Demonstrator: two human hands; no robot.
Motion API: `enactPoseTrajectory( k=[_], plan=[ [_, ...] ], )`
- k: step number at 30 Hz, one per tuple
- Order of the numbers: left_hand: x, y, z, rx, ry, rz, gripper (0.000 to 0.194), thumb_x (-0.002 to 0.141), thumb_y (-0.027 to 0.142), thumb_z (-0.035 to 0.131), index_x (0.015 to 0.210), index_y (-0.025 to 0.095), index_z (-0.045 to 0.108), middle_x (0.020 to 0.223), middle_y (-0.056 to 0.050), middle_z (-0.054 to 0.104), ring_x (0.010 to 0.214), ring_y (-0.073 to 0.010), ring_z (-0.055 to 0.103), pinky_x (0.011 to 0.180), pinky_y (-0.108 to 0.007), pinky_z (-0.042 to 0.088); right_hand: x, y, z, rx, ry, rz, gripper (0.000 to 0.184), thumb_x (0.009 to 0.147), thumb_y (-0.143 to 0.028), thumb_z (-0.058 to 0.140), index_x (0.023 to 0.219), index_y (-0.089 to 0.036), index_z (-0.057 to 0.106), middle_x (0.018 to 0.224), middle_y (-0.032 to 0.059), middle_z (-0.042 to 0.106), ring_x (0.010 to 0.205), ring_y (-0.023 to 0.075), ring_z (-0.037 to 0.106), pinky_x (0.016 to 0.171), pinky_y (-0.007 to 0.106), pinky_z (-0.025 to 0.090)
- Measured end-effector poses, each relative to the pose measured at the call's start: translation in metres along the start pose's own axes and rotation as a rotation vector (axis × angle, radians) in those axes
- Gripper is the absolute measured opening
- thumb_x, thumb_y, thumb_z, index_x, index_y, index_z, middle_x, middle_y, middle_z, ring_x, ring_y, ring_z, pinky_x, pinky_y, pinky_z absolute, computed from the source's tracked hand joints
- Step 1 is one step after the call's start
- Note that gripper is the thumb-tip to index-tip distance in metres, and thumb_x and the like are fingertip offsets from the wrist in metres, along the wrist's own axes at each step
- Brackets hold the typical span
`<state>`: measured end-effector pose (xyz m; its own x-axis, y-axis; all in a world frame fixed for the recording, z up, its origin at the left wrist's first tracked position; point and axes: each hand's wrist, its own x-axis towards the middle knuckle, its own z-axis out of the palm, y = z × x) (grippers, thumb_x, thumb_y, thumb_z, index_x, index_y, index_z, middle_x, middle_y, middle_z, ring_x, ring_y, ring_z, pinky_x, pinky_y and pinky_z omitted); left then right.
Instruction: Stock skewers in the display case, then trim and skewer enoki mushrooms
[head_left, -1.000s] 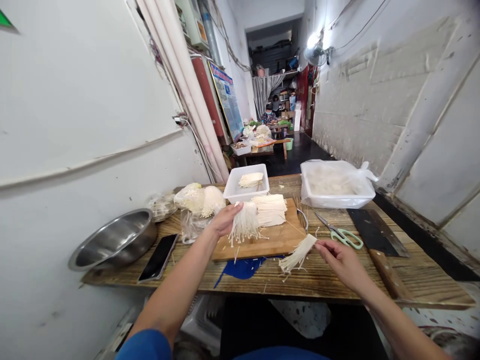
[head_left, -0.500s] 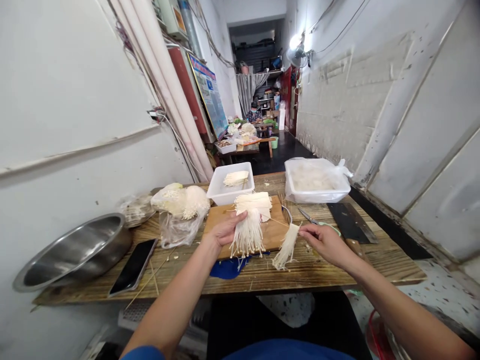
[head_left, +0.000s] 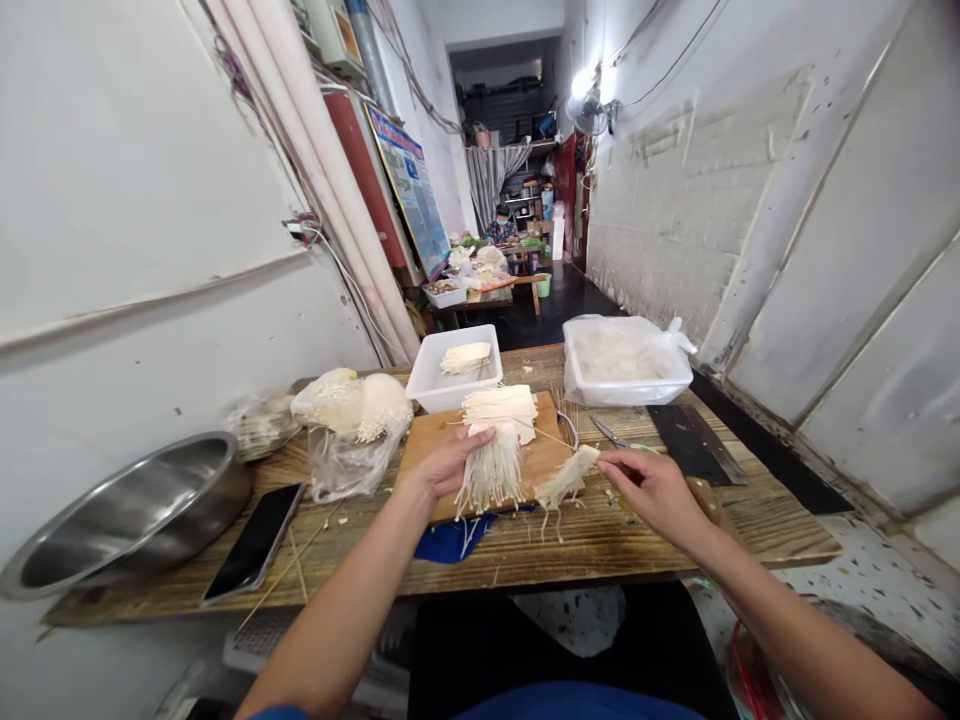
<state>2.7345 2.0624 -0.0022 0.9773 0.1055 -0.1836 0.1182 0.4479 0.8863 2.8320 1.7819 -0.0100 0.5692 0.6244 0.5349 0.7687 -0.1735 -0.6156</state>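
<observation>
My left hand is closed on a fanned bunch of enoki mushrooms, its thin stems hanging toward me over the wooden cutting board. A thin skewer sticks out of that bunch to the right. Pinched between the fingertips of my right hand is a smaller clump of enoki, tilted with its loose stems trailing left and down. Just behind the left-hand bunch, a pale block of enoki lies on the board. A blue cloth shows under the board's near edge.
A white tub with enoki stands behind the board, and a bagged white tub at back right. Scissors and a cleaver lie right. Leftward are bagged mushrooms, a phone and a steel basin.
The small enoki clump in my right hand has swung from hanging down to slanting left, nearer the board. My left hand keeps its hold on the bunch. The view has shifted slightly.
</observation>
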Motion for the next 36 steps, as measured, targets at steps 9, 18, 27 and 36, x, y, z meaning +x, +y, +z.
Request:
enactPoseTrajectory(
  k=[9,18,27,36],
  plan=[
    [-0.008,-0.01,-0.001,0.014,0.064,0.034,0.038,0.071,0.029,0.079,0.101,0.008,0.069,0.095,-0.015,0.075,0.1,-0.0296,0.068,0.092,-0.041,0.054,-0.029,-0.04,0.015,-0.615,0.409,-0.646,0.022,0.086,-0.011,0.057,0.104,-0.019,0.068,0.082,0.0066,0.075,0.07,0.0167,0.066,0.062,0.029,0.048],
    [-0.019,-0.006,-0.001,0.053,0.075,0.017,0.039,0.071,0.032,0.08,0.098,0.007,0.071,0.092,-0.016,0.075,0.092,-0.0281,0.07,0.089,-0.038,0.055,-0.021,-0.033,0.035,-0.25,0.197,-0.342,0.024,0.094,-0.016,0.047,0.094,-0.019,0.07,0.076,0.0042,0.072,0.066,0.0133,0.064,0.061,0.024,0.049],
    [-0.038,-0.002,0.009,0.075,-0.046,0.016,0.034,0.071,0.033,0.08,0.094,0.01,0.073,0.091,-0.013,0.075,0.09,-0.0271,0.07,0.084,-0.035,0.056,-0.021,-0.02,-0.005,0.057,-0.028,-0.027,0.024,0.093,-0.028,0.049,0.101,-0.025,0.072,0.096,0.0041,0.075,0.083,0.0174,0.07,0.075,0.029,0.056],
    [-0.042,0.004,0.017,0.071,-0.039,0.034,0.035,0.068,0.031,0.082,0.095,0.012,0.072,0.089,-0.013,0.075,0.098,-0.0311,0.068,0.085,-0.038,0.055,-0.024,-0.014,-0.019,-0.031,-0.056,-0.04,0.025,0.093,-0.029,0.049,0.1,-0.028,0.072,0.093,0.0024,0.075,0.082,0.0182,0.07,0.073,0.029,0.056]
  ],
)
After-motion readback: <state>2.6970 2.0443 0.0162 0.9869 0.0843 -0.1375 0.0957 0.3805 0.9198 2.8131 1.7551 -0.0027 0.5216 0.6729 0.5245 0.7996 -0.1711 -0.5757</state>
